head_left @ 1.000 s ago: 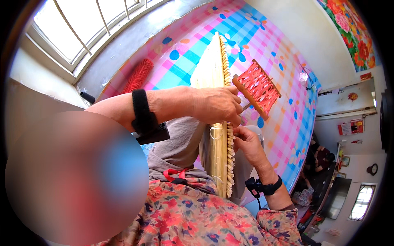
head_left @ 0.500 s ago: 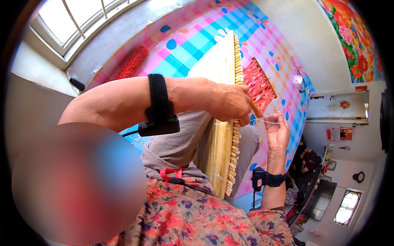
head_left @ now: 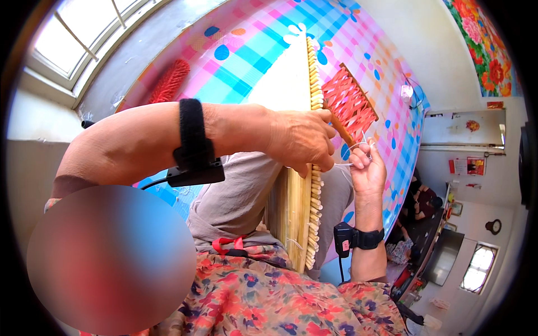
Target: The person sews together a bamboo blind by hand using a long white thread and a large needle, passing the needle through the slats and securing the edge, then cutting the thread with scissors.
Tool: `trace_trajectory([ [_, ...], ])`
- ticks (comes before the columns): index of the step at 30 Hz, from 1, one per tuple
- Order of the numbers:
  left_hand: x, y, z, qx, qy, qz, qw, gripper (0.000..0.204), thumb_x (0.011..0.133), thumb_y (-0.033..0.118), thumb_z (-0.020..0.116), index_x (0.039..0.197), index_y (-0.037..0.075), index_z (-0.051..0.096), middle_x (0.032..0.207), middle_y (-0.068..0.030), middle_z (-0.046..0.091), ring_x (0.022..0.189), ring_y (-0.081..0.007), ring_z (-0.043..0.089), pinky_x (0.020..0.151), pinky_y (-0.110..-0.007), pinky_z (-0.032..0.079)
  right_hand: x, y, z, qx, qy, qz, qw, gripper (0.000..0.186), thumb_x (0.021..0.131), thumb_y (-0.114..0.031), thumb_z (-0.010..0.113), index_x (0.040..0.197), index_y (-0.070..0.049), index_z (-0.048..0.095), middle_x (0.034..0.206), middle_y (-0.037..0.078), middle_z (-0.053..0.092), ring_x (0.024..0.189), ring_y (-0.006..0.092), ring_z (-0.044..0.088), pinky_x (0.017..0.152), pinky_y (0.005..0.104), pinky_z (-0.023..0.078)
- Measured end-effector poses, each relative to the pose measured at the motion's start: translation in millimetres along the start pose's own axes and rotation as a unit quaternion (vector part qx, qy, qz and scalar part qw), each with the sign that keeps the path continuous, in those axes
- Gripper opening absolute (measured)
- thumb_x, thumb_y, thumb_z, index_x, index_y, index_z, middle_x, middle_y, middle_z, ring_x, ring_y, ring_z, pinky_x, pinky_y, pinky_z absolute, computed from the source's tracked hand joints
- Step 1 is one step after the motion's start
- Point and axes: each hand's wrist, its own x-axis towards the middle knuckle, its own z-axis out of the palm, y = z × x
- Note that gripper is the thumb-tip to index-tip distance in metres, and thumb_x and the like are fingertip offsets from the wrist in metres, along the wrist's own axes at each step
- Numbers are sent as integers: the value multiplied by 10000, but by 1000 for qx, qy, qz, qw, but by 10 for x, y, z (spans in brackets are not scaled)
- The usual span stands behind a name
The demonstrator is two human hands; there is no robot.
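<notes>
Across my lap lies a long bundle of pale bamboo slats (head_left: 297, 224) with a row of rounded knobbly ends along its right side. My left hand (head_left: 302, 140) reaches over it from the left, its fingers bent around that knobbly edge and its thumb on the slats. Just right of the bundle, my right hand (head_left: 367, 171) is raised with curled fingers, pinching thin white string (head_left: 344, 164). The string runs from these fingers toward the bundle's edge by my left hand. Beyond the hands, a wooden frame wound with red strips (head_left: 350, 106) lies on the cloth.
A pink and blue checked cloth (head_left: 252, 67) covers the surface around me. On it at the far left lies a red bristly roll (head_left: 170, 83), below a barred window (head_left: 78, 39). Other people (head_left: 424, 201) are in the room at the right, near a dark screen (head_left: 445, 260).
My right hand has turned, its fingers curling inward, and the string that was stretched taut now hangs in a looser loop. My left hand has shifted slightly left and its fingers have bent down.
</notes>
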Motion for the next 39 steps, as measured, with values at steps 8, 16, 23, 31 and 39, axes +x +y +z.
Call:
trace_trajectory([
  [8,20,-52,74,-28,8,12,999,193,677,318,733,809,190,673,767,62,610,897,-157,538,858,-360,323,22,86,-139,-106,38,-32,993,127,937,-123,529,992,-9,530,710,18,478,476,53,340,401,195,281],
  [16,88,-102,205,-26,36,32,999,185,674,323,718,752,174,640,754,64,611,880,-162,546,814,-355,324,66,145,-249,-125,64,-18,990,110,935,-131,539,979,-31,536,719,16,475,491,57,357,416,203,296],
  [23,127,-254,250,-31,73,28,996,443,677,208,740,1080,96,595,1018,-49,609,1088,-225,526,1042,-434,284,-179,-248,-623,-245,69,-76,964,209,914,-110,566,1089,1,546,851,63,571,727,182,598,651,323,537],
  [31,252,-470,395,-16,106,43,993,282,803,35,571,1084,31,594,1220,-89,548,1160,-231,497,1014,-334,380,-609,-766,-1079,-416,210,-163,870,413,898,-74,560,1280,39,453,1001,138,592,856,231,643,747,346,533],
  [39,80,-448,520,-3,207,-19,978,382,775,87,629,1145,32,551,1276,-116,512,1231,-262,452,1053,-383,345,-843,-48,-108,-453,8,-173,875,295,919,-82,552,1186,24,484,947,119,620,845,201,642,776,333,524],
])
